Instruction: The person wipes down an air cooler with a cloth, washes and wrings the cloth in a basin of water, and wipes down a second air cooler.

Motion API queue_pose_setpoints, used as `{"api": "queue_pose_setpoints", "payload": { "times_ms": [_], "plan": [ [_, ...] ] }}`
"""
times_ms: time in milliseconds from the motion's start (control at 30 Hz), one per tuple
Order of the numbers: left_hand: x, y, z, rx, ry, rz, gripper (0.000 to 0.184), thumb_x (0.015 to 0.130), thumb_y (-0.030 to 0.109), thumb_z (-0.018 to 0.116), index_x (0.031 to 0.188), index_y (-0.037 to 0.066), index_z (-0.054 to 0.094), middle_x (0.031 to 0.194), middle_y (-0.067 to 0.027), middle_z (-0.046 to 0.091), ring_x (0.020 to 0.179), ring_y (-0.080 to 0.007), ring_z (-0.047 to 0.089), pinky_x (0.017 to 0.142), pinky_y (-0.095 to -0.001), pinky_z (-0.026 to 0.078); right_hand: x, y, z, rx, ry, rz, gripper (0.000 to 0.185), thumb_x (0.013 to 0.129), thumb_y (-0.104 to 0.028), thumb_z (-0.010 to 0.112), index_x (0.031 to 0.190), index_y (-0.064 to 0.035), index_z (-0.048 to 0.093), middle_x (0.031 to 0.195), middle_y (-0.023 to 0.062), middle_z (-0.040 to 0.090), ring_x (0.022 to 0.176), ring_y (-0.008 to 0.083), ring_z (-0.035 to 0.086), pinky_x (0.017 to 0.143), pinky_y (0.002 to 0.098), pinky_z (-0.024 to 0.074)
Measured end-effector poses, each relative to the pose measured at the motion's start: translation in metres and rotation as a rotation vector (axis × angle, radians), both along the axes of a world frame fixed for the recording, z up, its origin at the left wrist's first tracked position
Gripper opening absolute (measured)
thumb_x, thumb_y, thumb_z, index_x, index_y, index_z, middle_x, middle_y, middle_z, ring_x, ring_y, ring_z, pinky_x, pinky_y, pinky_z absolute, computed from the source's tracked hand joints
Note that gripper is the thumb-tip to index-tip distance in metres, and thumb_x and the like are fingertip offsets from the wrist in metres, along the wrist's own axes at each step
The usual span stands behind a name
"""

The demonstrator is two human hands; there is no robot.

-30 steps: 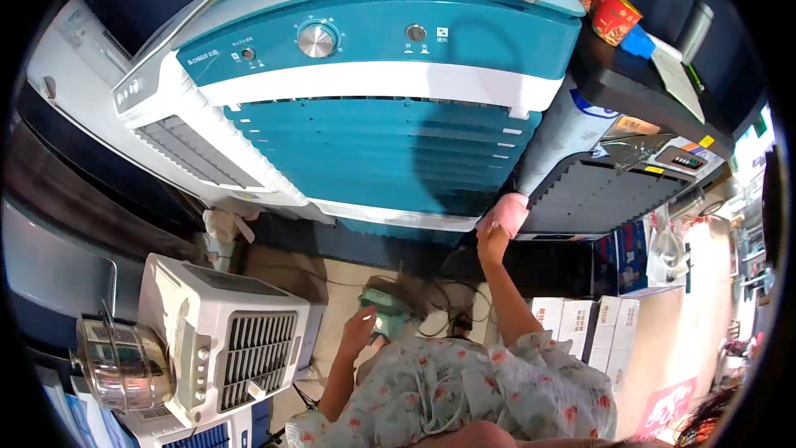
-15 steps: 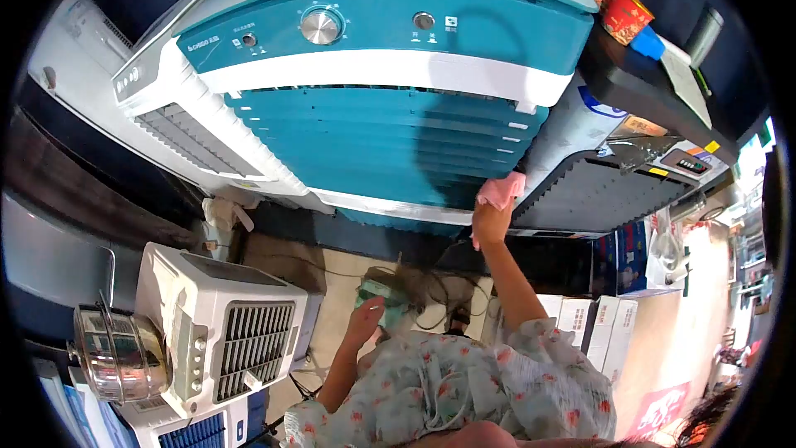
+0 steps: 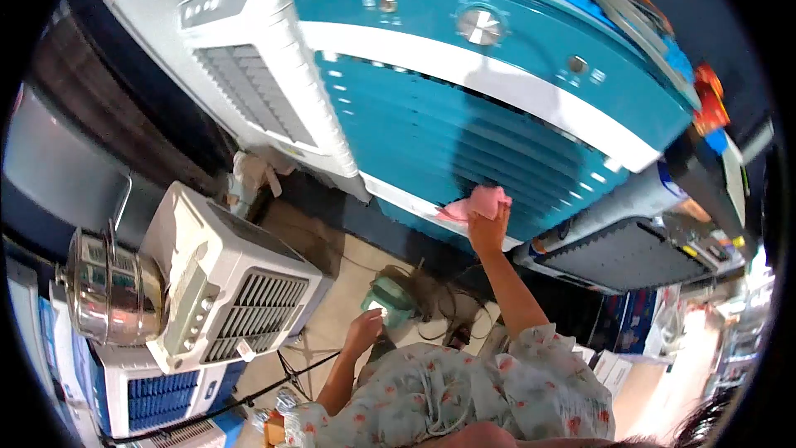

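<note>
My right hand (image 3: pixel 487 231) is closed around a pink cloth (image 3: pixel 481 203), which lies against the lower edge of the louvred front on a large teal and white air cooler (image 3: pixel 431 129). A silver knob (image 3: pixel 481 25) sits on the cooler's upper panel. Lower down and to the left, my left hand (image 3: pixel 365 330) hangs near a green object (image 3: pixel 388 299) on the floor, its fingers curled. Whether it holds anything is too small to tell.
A smaller white air cooler (image 3: pixel 240 282) stands at the left, with a glass and metal heater-like appliance (image 3: pixel 112 286) beside it. Cables (image 3: pixel 448 311) lie on the floor. A dark-fronted unit (image 3: pixel 626 253) and boxes (image 3: pixel 613 369) are at the right.
The view has turned and the large cooler appears tilted. My right hand has moved the cloth leftward along the cooler's lower edge. My left hand stays low.
</note>
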State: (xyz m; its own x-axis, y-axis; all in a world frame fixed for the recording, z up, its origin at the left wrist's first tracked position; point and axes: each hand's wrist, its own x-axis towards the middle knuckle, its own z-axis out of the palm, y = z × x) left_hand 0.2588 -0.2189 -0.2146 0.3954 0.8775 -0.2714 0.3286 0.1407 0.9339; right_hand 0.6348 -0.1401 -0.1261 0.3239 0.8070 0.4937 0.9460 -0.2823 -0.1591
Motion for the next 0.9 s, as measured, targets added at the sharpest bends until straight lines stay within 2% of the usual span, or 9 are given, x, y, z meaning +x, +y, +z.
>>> {"api": "queue_pose_setpoints", "payload": {
  "times_ms": [67,133,233,267,333,500,633,767,900],
  "plan": [
    [-0.004,-0.001,0.023,-0.061,0.066,0.042,0.029,0.084,0.016,0.056,0.109,0.002,0.059,0.094,-0.0136,0.065,0.083,-0.0231,0.062,0.074,-0.0307,0.048,-0.005,0.009,-0.009,0.048,0.066,-0.064,0.047,0.078,-0.022,0.056,0.121,-0.0042,0.050,0.129,0.0218,0.040,0.124,0.0411,0.028,0.106,0.0485,0.0202],
    [-0.013,-0.003,0.024,-0.066,0.085,0.064,0.029,0.083,0.016,0.057,0.109,0.002,0.059,0.094,-0.0146,0.064,0.085,-0.0245,0.063,0.074,-0.0314,0.048,-0.008,0.018,-0.009,0.321,0.561,-0.059,0.049,0.075,-0.016,0.058,0.121,-0.0037,0.048,0.125,0.0205,0.041,0.121,0.0401,0.031,0.104,0.0452,0.0224],
    [-0.028,-0.003,0.007,0.003,0.065,0.072,0.029,0.081,0.017,0.058,0.107,0.003,0.059,0.093,-0.0161,0.064,0.087,-0.0254,0.063,0.073,-0.0327,0.049,-0.024,0.029,0.000,0.505,0.599,-0.103,0.044,0.073,-0.009,0.058,0.114,-0.0053,0.044,0.110,0.0147,0.042,0.106,0.0325,0.041,0.093,0.0391,0.0330],
    [-0.032,0.000,0.008,0.011,0.076,0.072,0.029,0.081,0.017,0.058,0.107,0.004,0.059,0.093,-0.0166,0.064,0.087,-0.0258,0.063,0.072,-0.0333,0.049,-0.036,0.037,0.005,0.788,0.859,-0.045,0.036,0.075,-0.011,0.057,0.108,-0.0065,0.045,0.102,0.0123,0.042,0.097,0.0302,0.045,0.087,0.0398,0.0368],
    [-0.037,0.002,0.008,0.001,0.135,0.073,0.030,0.082,0.019,0.058,0.107,0.004,0.059,0.095,-0.0159,0.064,0.087,-0.0243,0.064,0.072,-0.0330,0.049,-0.043,0.035,0.009,0.550,0.462,-0.020,0.033,0.076,-0.010,0.057,0.106,-0.0065,0.044,0.102,0.0107,0.042,0.097,0.0265,0.046,0.083,0.0373,0.0399],
    [-0.060,0.010,0.006,-0.036,0.243,0.094,0.032,0.084,0.021,0.058,0.110,0.002,0.059,0.097,-0.0137,0.065,0.085,-0.0212,0.065,0.073,-0.0326,0.051,-0.039,0.071,-0.026,0.452,1.212,0.291,0.040,0.075,-0.008,0.060,0.111,-0.0059,0.043,0.108,0.0141,0.045,0.102,0.0286,0.049,0.084,0.0395,0.0428],
    [-0.076,0.015,0.012,-0.057,0.325,0.101,0.029,0.080,0.020,0.058,0.105,0.007,0.060,0.093,-0.0155,0.064,0.085,-0.0305,0.063,0.072,-0.0371,0.049,-0.071,0.124,-0.006,0.143,0.175,0.335,0.047,0.073,-0.010,0.062,0.117,-0.0054,0.047,0.111,0.0186,0.049,0.105,0.0336,0.048,0.088,0.0444,0.0404],
    [-0.089,0.012,0.002,-0.066,0.241,0.241,0.031,0.081,0.020,0.058,0.107,0.005,0.059,0.098,-0.0167,0.062,0.087,-0.0298,0.063,0.074,-0.0359,0.049,-0.105,0.181,-0.012,0.067,-0.006,0.397,0.035,0.075,-0.018,0.062,0.105,-0.0013,0.060,0.121,0.0239,0.047,0.112,0.0401,0.044,0.098,0.0460,0.0328],
    [-0.104,0.012,0.004,-0.058,0.294,0.252,0.032,0.081,0.021,0.059,0.109,0.005,0.059,0.102,-0.0163,0.062,0.088,-0.0288,0.063,0.075,-0.0355,0.050,-0.142,0.228,-0.005,0.038,-0.086,0.461,0.041,0.077,-0.021,0.061,0.111,0.0022,0.056,0.121,0.0266,0.049,0.113,0.0428,0.044,0.099,0.0468,0.0330]
  ]
}}
